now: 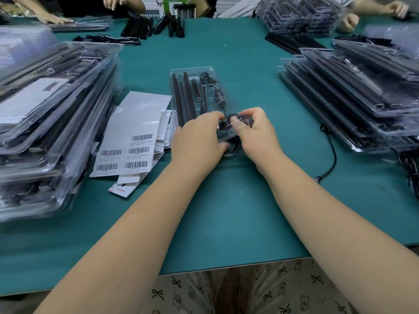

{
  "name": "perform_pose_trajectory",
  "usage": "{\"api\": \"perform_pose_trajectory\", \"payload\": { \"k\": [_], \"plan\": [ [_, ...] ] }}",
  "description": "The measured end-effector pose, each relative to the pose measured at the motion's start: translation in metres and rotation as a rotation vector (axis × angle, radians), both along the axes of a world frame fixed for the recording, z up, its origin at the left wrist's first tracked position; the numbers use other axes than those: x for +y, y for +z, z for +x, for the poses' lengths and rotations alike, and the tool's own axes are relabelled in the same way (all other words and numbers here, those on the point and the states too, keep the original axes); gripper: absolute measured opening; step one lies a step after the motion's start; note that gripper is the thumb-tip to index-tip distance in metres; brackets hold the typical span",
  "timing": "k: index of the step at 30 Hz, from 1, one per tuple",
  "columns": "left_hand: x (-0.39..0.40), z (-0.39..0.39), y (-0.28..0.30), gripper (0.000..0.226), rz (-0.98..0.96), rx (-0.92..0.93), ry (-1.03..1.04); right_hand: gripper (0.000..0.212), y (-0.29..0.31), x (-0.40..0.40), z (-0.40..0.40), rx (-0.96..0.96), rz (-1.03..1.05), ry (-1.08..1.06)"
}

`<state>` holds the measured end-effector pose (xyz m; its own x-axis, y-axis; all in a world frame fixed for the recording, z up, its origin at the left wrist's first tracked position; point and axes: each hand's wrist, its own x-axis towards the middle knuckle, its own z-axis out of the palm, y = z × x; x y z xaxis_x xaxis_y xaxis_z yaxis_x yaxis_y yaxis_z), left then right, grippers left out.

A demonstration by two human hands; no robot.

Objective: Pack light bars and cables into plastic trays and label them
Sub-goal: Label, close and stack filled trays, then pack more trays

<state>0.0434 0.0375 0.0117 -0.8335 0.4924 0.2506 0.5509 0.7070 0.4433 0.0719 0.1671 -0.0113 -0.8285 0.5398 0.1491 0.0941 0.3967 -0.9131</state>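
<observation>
Clear tray (pixel 192 72) lies lengthwise on the green table (pixel 226 211), centre of view. Black light bars (pixel 181 96) sit side by side in its left slots. A black cable with an inline controller (pixel 219 96) runs down the right slot.

Both hands work at the tray's near end. Left hand (pixel 197 141): fingers curled over the tray's near-left corner, thumb at the near edge. Whether it grips the tray or only presses on it, cannot tell. Right hand (pixel 256 130): thumb and forefinger pinched on a coiled cable (pixel 233 120) at the tray's near-right corner. Part of the coil shows just past the tray's near edge, under the hands.

Left of the tray: sheets of barcode labels (pixel 127 150), overlapping, flat on the table. Further left: a tall stack of packed trays (pixel 52 123), leaning. Right: a second stack (pixel 362 98), with a loose black cable (pixel 332 155) trailing on the table near it.

Far edge: loose black bars (pixel 140 27) in small heaps, another tray stack (pixel 299 17), and other people's hands (pixel 56 19) at work.
</observation>
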Motion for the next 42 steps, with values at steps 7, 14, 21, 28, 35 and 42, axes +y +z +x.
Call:
{"api": "perform_pose_trajectory", "payload": {
  "k": [7,14,21,28,35,42],
  "plan": [
    [-0.013,-0.002,-0.005,0.051,-0.123,0.047,-0.135,0.033,-0.002,-0.005,-0.004,-0.273,0.505,-0.095],
    [-0.024,-0.009,0.000,0.059,-0.046,-0.121,-0.199,0.047,0.006,-0.008,0.000,-0.402,0.636,-0.043],
    [-0.007,-0.002,-0.013,0.037,0.111,0.039,0.029,0.047,0.000,0.003,0.017,-0.388,0.702,0.140],
    [-0.010,-0.006,-0.011,0.033,0.009,0.154,-0.039,0.042,-0.003,0.000,0.014,-0.309,0.603,0.035],
    [-0.015,-0.006,0.000,0.025,-0.051,0.198,-0.097,0.052,-0.005,-0.004,0.012,-0.445,0.798,0.091],
    [-0.038,-0.008,0.009,0.047,-0.031,0.017,-0.186,0.067,-0.006,-0.003,0.014,-0.457,0.801,0.104]
  ]
}}
